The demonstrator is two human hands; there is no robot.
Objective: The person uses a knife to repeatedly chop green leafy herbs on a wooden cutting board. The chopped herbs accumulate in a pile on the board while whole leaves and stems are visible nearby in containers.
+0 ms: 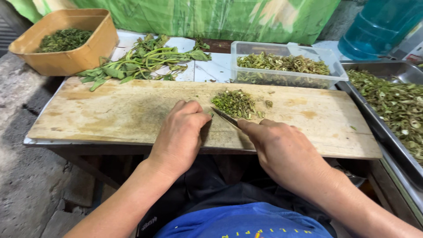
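My right hand (pixel 282 147) grips a knife (pixel 224 117) whose dark blade points up-left toward a small heap of chopped green stems (pixel 235 103) on the long wooden cutting board (pixel 110 110). My left hand (pixel 179 132) rests curled on the board just left of the blade, fingertips near the heap's edge; I cannot tell whether anything is pinned under the fingers. A bunch of uncut leafy green stalks (pixel 141 61) lies behind the board at the left.
A tan tub (pixel 88 50) of chopped greens stands at the back left. A clear plastic box (pixel 286 48) of chopped stems sits behind the board. A metal tray (pixel 383 70) of cut greens runs along the right. A blue water jug (pixel 379 26) stands at the back right.
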